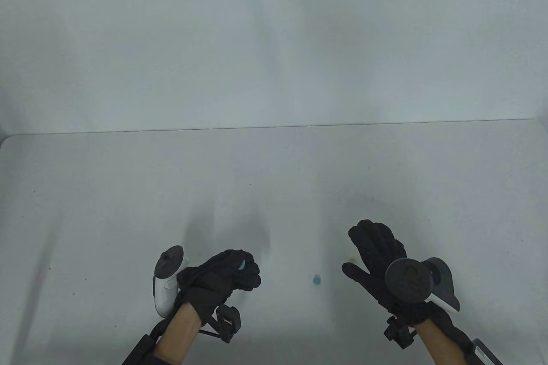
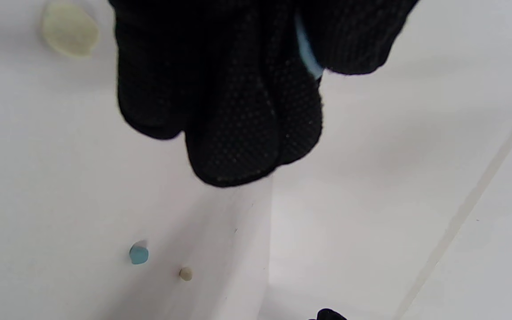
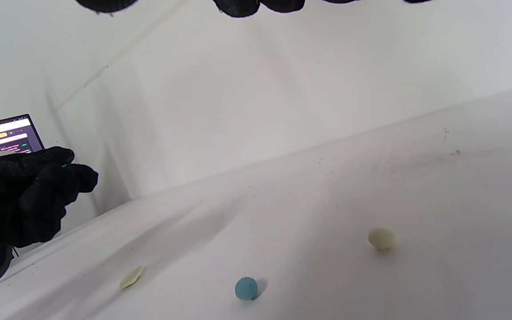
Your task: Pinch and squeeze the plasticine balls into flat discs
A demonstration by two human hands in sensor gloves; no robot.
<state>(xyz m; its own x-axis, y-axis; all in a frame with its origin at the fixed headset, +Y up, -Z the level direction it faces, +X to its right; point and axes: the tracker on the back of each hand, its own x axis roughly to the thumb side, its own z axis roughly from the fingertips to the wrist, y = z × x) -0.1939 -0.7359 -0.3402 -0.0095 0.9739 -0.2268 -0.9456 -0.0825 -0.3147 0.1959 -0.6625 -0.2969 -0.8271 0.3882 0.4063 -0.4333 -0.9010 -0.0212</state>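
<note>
Between the left hand's (image 1: 222,281) thumb and closed fingers (image 2: 238,133) sat a pale blue piece (image 2: 307,53), pinched above the table (image 1: 274,176). To that grip's right a blue ball (image 1: 316,280) lay on the table, between the two hands. The right hand (image 1: 376,262) was spread, fingers apart, holding nothing. Only the wrist views showed a cream ball (image 3: 381,238) beyond the blue one, under the right hand, and a flattened cream disc (image 3: 131,277) near the left. The right wrist view alone caught a laptop screen (image 3: 5,133).
</note>
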